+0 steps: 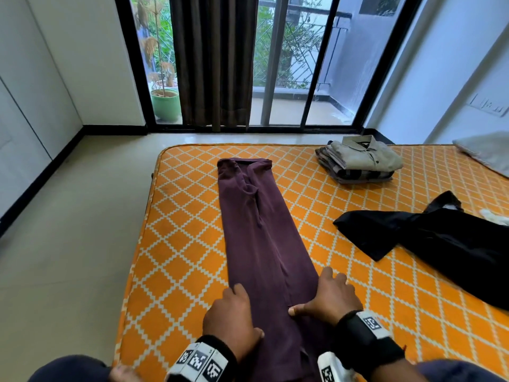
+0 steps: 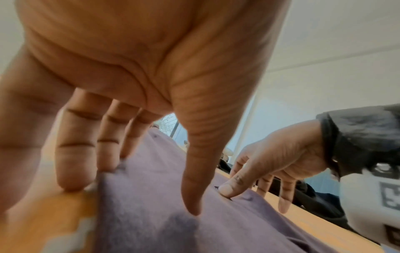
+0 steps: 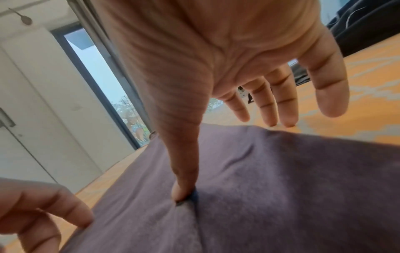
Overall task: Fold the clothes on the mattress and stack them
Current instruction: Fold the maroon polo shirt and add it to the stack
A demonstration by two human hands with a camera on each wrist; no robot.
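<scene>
A purple garment [image 1: 259, 230], folded lengthwise into a long narrow strip, lies on the orange patterned mattress [image 1: 187, 244]. Both hands are at its near end. My left hand [image 1: 245, 310] has its straight fingers at the strip's left edge and its thumb pressing on the fabric [image 2: 151, 231]. My right hand [image 1: 314, 293] presses its thumb on the cloth [image 3: 281, 188] near the middle seam, while its spread fingers [image 3: 285, 109] hover over the mattress beyond the right edge. A stack of folded clothes [image 1: 360, 161], beige shirt on top, sits at the far right.
A black garment [image 1: 429, 238] lies spread out unfolded on the right of the mattress. A grey pillow [image 1: 487, 153] is at the far right edge. The mattress's left edge drops to the tiled floor [image 1: 68, 230]. Sliding glass doors with a brown curtain [image 1: 214, 64] stand beyond.
</scene>
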